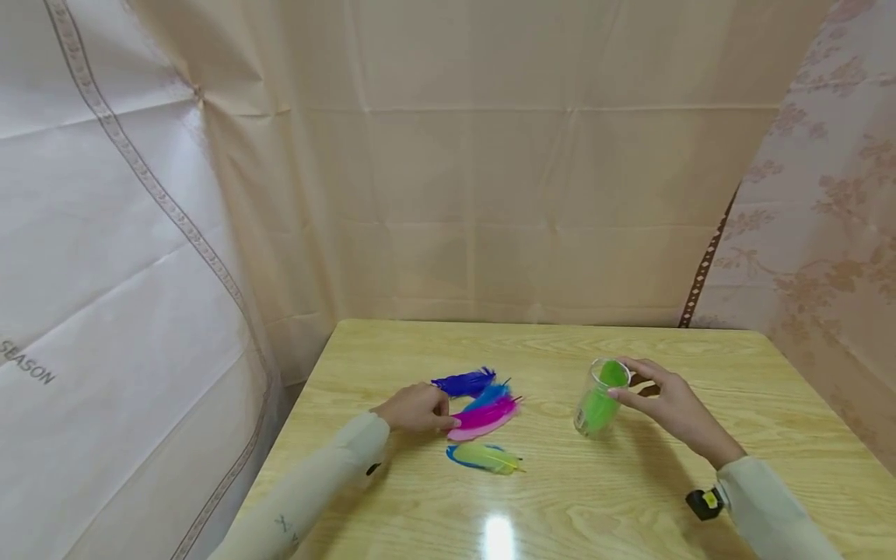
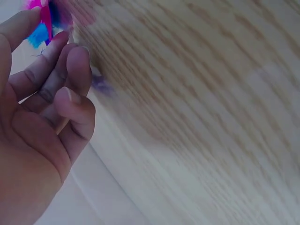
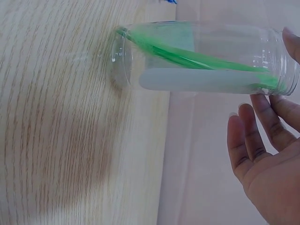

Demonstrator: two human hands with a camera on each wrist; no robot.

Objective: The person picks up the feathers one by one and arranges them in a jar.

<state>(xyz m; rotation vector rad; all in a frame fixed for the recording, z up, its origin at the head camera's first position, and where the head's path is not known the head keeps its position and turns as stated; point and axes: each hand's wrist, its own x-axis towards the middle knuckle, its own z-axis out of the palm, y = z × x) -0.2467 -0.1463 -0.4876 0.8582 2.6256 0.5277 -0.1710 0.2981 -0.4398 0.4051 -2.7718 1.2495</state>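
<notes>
My left hand (image 1: 418, 407) is at the left ends of several fanned feathers, with thumb and forefinger pinching the magenta feather (image 1: 483, 415). A pink feather (image 1: 483, 431) lies along its near side, a light blue feather (image 1: 488, 397) along its far side. Beyond them is a dark blue feather (image 1: 465, 383). Nearer me, a yellow-green feather (image 1: 483, 457) overlaps a blue one. My right hand (image 1: 665, 400) grips a clear jar (image 3: 225, 42) at its rim, between thumb and fingers. Inside the jar a green feather (image 1: 600, 404) leans from bottom to rim.
All this is on a light wood-grain table (image 1: 392, 498). A beige cloth (image 1: 455, 194) hangs behind its far edge, with a white cloth (image 1: 140, 311) to the left and a flowered cloth (image 1: 826, 257) to the right.
</notes>
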